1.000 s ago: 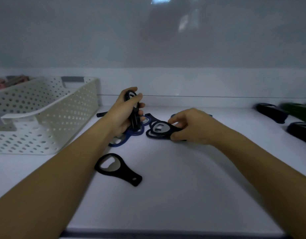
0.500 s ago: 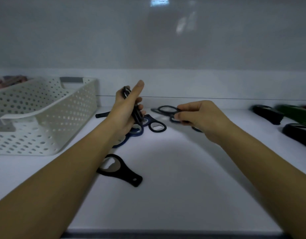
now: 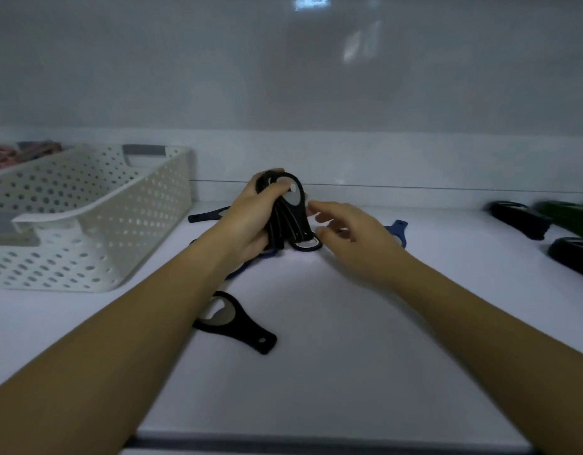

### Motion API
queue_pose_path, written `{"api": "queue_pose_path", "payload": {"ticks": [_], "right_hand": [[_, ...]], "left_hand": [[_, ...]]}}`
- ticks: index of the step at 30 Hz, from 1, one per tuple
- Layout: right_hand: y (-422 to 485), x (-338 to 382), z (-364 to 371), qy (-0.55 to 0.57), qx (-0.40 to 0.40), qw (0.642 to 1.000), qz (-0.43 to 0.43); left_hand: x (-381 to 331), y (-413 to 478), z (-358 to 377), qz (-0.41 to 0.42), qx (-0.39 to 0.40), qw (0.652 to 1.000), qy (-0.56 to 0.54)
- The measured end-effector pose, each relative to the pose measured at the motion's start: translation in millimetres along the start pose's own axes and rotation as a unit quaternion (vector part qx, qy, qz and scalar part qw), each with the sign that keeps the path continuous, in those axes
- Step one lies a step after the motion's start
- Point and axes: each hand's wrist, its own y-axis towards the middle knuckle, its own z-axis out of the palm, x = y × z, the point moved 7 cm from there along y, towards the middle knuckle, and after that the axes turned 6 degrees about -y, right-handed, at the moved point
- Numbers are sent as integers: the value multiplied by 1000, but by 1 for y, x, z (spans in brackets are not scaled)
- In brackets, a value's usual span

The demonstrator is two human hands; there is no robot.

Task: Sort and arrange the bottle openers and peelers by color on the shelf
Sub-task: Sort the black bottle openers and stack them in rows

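My left hand [image 3: 250, 218] grips a bunch of black bottle openers [image 3: 291, 211], held upright above the white shelf [image 3: 333, 356]. Just to their right my right hand [image 3: 352, 238] hovers with relaxed fingers and holds nothing. Blue bottle openers lie under and behind the hands; one handle [image 3: 398, 229] shows right of my right hand. One black opener [image 3: 234, 323] lies flat near the front, beside my left forearm. Another black opener [image 3: 206, 215] lies behind my left hand.
A white perforated basket [image 3: 86, 218] stands at the left, with reddish items [image 3: 18, 154] behind it. At the far right lie black peelers [image 3: 520, 221] and a green one [image 3: 569, 213]. The shelf's front edge runs along the bottom.
My right hand passed its black opener to the bunch in my left hand and let go. The left hand's bunch is now bigger.
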Motion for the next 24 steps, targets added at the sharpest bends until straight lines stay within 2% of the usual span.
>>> {"api": "queue_pose_path", "payload": {"ticks": [2, 5, 7, 9, 12, 16, 18, 21, 24], "right_hand": [[-1, -3, -1, -70, 8, 997, -10], [-6, -7, 10, -186, 88, 978, -30], [-6, -8, 16, -205, 109, 972, -44], [-5, -11, 13, -148, 92, 985, -4], [-5, -13, 8, -121, 75, 990, 20], [-4, -15, 2, -41, 57, 996, 58], [0, -21, -6, 1, 21, 996, 86], [3, -30, -23, 114, -48, 983, 139], [5, -27, -40, 244, -89, 958, 124]], "left_hand": [[-2, 1, -3, 3, -4, 1000, -3], [-3, 1, -5, -2, 12, 1000, 12], [-5, -1, -5, -8, 29, 999, 20], [-6, -2, -5, -23, 44, 999, 24], [-4, -3, -5, -33, 60, 997, 40], [-4, -2, -8, -13, 40, 998, 50], [-5, 0, -11, -5, 27, 998, 55], [-8, 2, -14, 8, 26, 998, 61], [-10, 4, -15, 19, 31, 998, 57]]}}
